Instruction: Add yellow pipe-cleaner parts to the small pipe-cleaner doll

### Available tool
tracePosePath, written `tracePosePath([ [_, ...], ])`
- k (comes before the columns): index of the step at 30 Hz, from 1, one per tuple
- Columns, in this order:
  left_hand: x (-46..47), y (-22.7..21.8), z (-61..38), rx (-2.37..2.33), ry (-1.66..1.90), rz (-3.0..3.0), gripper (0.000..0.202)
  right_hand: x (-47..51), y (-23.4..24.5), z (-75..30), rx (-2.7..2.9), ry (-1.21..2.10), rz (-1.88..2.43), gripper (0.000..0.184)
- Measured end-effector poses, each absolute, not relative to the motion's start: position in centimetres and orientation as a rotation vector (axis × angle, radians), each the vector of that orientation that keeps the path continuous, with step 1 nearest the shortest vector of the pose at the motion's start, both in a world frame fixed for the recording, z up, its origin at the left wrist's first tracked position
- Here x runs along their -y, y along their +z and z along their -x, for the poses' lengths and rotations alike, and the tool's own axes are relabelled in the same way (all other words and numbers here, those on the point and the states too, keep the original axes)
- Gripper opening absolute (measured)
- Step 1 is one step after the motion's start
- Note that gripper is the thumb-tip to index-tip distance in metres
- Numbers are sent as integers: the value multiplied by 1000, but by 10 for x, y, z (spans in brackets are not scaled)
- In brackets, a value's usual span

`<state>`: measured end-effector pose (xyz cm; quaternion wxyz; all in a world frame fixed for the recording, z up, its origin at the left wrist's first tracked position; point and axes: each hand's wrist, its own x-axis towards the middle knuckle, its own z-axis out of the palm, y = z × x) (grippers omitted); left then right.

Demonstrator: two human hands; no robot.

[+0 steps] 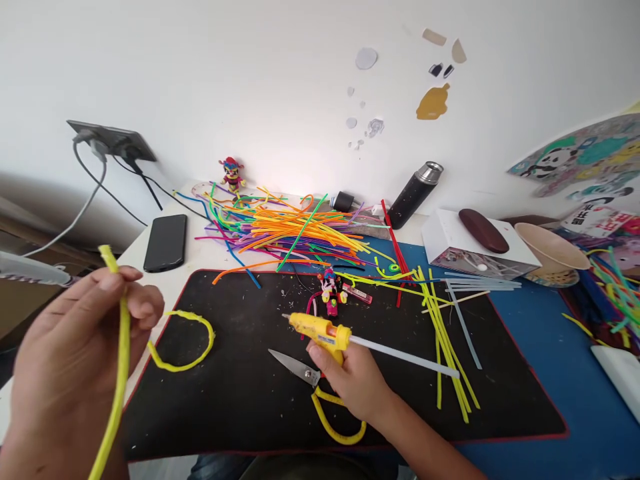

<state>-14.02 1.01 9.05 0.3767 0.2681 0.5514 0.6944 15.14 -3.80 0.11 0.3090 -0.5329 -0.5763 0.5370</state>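
My left hand (75,360) is raised close to the camera at the lower left, fingers pinched on a yellow pipe cleaner (120,360) that runs down out of the frame and curls into a loop over the mat. My right hand (353,383) grips the handle of a yellow glue gun (320,330) standing on the black mat (240,400); a clear glue stick (405,355) pokes out of its back. Yellow-handled scissors (310,377) lie just left of that hand.
A heap of coloured pipe cleaners (285,230) covers the far side of the table. A small figure (333,293) stands on the mat's far edge. A phone (166,241), a black flask (415,193), a white box (480,250) and a bowl (550,257) stand around.
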Motion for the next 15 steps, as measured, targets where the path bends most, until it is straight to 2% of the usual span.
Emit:
tracePosePath([
  [4,2,95,139,-1323,1708,-673,13,26,14,-130,1855,1182,1410,34],
  [9,13,87,148,-1328,1603,-627,19,9,18,-100,2178,859,1525,33],
  [15,15,83,168,-1300,1599,-761,26,-6,9,-72,2363,726,1541,32],
])
